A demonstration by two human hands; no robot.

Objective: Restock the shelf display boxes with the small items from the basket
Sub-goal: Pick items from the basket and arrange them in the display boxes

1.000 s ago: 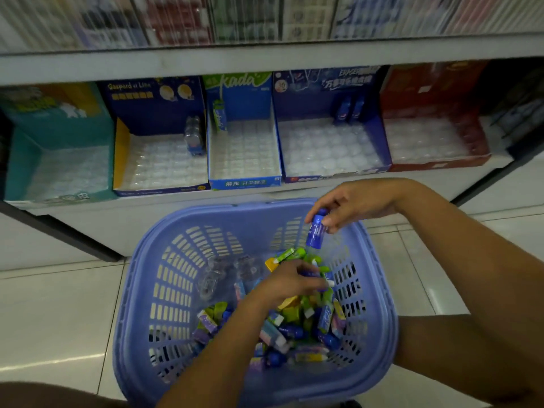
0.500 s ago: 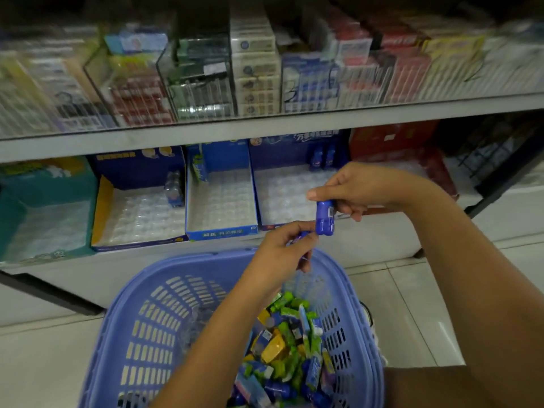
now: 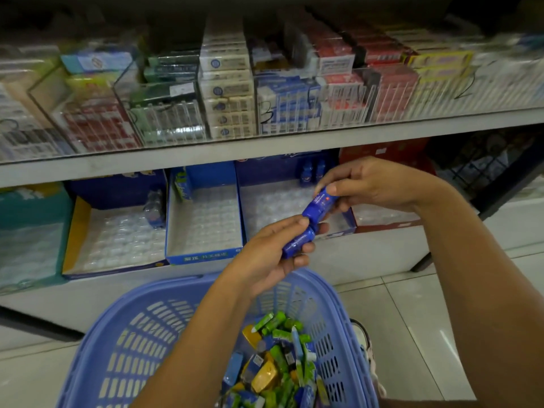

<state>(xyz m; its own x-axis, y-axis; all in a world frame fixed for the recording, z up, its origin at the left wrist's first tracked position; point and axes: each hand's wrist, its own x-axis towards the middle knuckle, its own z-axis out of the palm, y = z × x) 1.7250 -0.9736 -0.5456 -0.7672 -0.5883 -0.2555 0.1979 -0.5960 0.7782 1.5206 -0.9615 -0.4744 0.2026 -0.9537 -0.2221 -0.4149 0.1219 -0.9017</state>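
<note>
**Clearance, lettering and grip**

A grey metal shelf edge is seen running across just above a row of cardboard display boxes. In the low gap beneath it a dark blue cardboard display box with a white pocketed tray is set, and two small blue bottles are stood at its back wall. Pale floor tiles are exposed to the right of the lilac-blue slotted plastic basket.

White characters are printed on the front lip of the mid-blue cardboard box, too blurred to be read. A black handwritten "3" is marked on the clear guard above.

An upper small blue plastic bottle is pinched by the right hand. A lower small blue plastic bottle is gripped in the curled fingers of the left hand. The two are held end to end, before the dark blue box and above the basket's far rim. Loose green, yellow and blue packets are piled in the basket.
</note>
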